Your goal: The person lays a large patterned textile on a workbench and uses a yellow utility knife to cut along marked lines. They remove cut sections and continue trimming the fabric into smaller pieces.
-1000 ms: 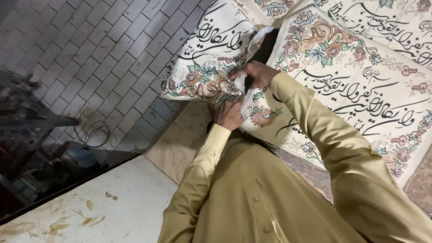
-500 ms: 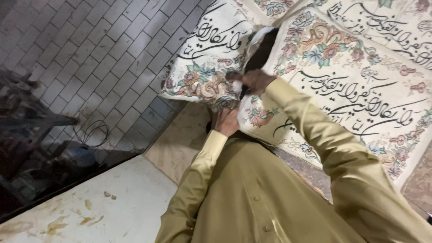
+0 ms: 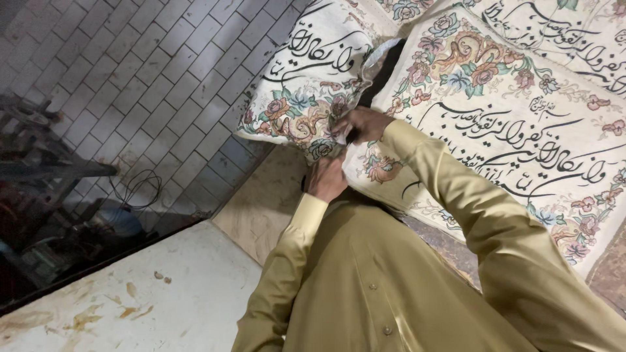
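Both hands are working the cream floral cushion cover (image 3: 306, 91), which is hanging against the tiled wall (image 3: 130, 85) beside a wider matching cloth (image 3: 515, 124). The right hand (image 3: 365, 125) is pinching the cover's open edge, fingers clenched on the fabric. The left hand (image 3: 326, 177) is gripping its lower corner from underneath, just below the right
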`<state>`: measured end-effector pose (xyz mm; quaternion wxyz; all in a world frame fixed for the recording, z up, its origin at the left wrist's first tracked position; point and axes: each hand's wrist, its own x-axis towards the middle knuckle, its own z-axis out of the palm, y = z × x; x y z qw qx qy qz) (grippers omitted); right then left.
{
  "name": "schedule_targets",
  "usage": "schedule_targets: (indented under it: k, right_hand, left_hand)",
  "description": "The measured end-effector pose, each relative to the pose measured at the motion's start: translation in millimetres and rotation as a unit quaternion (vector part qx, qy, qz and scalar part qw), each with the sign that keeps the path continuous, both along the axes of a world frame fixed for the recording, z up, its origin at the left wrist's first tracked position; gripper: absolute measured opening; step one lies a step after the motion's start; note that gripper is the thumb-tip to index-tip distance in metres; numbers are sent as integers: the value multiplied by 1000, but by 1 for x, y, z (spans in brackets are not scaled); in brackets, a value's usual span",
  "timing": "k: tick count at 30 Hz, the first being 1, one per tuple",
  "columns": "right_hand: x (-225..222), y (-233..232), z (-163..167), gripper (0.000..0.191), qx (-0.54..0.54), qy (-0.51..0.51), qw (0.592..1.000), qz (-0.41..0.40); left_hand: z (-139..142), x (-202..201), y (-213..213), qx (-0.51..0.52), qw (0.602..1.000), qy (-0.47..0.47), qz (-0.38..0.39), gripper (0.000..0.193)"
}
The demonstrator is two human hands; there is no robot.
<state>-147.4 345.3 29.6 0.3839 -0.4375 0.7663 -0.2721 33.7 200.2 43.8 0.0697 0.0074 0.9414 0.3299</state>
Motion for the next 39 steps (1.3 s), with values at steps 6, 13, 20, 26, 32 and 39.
schedule_targets:
  k: [6, 13, 20, 26, 32, 39]
  right_hand:
    - [2, 4, 30, 71, -8, 18, 999, -32]
    - [5, 6, 32, 71, -12, -9, 999, -35]
    - [-1, 4, 49, 76, -57, 53, 997, 6]
    - [2, 1, 61, 76, -14, -10, 1000, -21]
    - [-5, 5, 70, 78, -1, 8, 1000, -8]
    - [-5, -1, 76, 81, 45, -2, 999, -7]
  left_hand:
    - [-2, 5, 9, 19, 999, 24, 19, 48]
    - [-8, 2, 2, 8, 999, -30, -26, 28]
    - [7, 22, 4, 16, 999, -26, 31, 60]
    - [-1, 16, 4, 5, 999, -5, 32, 37]
    - [19, 30, 3, -8, 999, -36, 19, 60]
    - [26, 10, 6, 1, 1000, 14, 18, 63]
